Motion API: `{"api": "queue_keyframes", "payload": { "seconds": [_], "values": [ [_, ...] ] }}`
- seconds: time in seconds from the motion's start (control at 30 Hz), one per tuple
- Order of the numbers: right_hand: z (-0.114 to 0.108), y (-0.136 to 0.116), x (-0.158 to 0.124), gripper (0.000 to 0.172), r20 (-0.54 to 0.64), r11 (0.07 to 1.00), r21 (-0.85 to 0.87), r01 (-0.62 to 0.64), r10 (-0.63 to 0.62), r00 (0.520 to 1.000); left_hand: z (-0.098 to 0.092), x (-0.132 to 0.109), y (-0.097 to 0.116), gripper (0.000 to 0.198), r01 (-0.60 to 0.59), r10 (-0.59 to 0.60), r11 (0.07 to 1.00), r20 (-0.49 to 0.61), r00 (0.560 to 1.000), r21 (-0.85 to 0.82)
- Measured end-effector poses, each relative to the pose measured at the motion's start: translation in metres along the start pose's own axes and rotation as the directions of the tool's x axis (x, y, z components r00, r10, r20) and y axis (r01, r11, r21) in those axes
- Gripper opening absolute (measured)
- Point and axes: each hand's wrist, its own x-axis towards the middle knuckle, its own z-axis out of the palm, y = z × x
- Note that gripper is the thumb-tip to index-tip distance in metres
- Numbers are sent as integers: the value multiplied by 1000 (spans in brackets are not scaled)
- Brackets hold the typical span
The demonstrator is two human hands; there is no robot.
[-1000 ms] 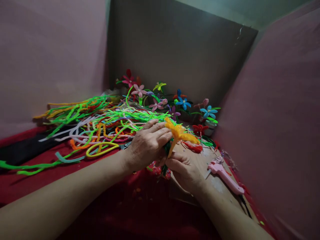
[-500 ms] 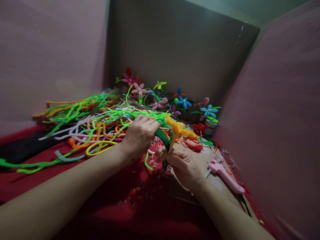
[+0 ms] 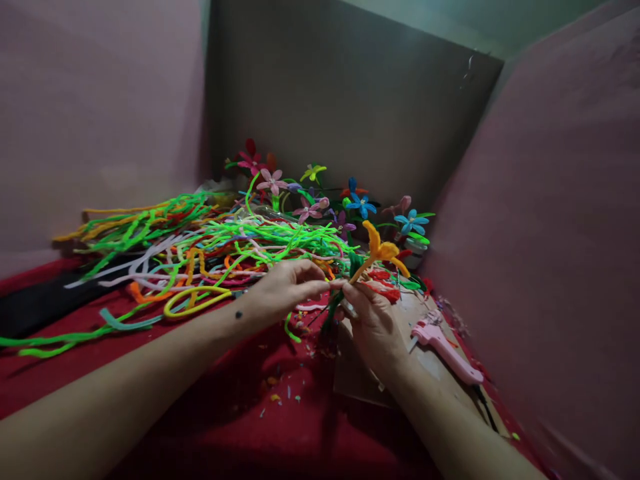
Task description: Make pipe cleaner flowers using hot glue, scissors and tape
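Observation:
My right hand (image 3: 374, 327) is closed round the stem of an orange pipe-cleaner flower (image 3: 384, 252), whose petals point up and to the right. Dark green pipe cleaner (image 3: 356, 263) shows behind this stem, and more of it hangs below the fingers. From the left, my left hand (image 3: 293, 287) reaches in with thumb and fingers brought together. Its fingertips meet those of my right hand at the stem. What they pinch is too small and hidden to make out.
Loose pipe cleaners (image 3: 280, 240) lie heaped at the left and middle. Finished flowers (image 3: 361, 205) stand at the back. A pink glue gun (image 3: 450, 353) rests on cardboard (image 3: 357, 373) at right. Yellow-handled scissors (image 3: 173, 308) and scraps lie on red cloth (image 3: 240, 427).
My left hand has let go of the upper dark green loop and moved down to my right fingertips. The orange flower has tilted and turned slightly in my right hand.

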Motion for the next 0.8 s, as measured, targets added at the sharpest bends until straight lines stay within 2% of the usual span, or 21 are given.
{"api": "queue_keyframes", "payload": {
  "seconds": [0.07,0.17,0.23,0.33,0.43,0.53,0.63,0.73,0.8],
  "values": [
    [1,0,0,13,-22,1000,10,15,-15,1000,15,-5,-2,19,-90,91,995,-11,996,46],
    [4,0,-2,12,-43,1000,29,-1,2,999,30,-8,-8,15,-205,225,960,-92,970,193],
    [6,1,-3,10,-67,999,39,-2,5,998,33,-8,-12,11,-249,296,917,-111,949,312],
    [8,3,-3,9,-129,999,33,19,-15,991,34,-9,-19,15,-303,379,820,-65,923,486],
    [7,5,-3,13,-149,999,-2,36,-36,988,35,-9,-20,20,-335,430,773,-58,901,538],
    [4,5,-2,16,-105,997,-31,64,-67,992,35,-9,-14,19,-300,345,893,-82,935,335],
    [2,5,0,19,-39,992,-98,82,-86,995,32,-9,-3,21,-124,124,991,-13,992,-45],
    [0,5,2,19,20,988,-96,117,-116,993,29,-10,3,22,92,-59,936,105,993,-339],
    [0,5,3,18,47,988,-62,139,-136,990,28,-11,2,19,166,-99,869,164,981,-466]
  ]
}}
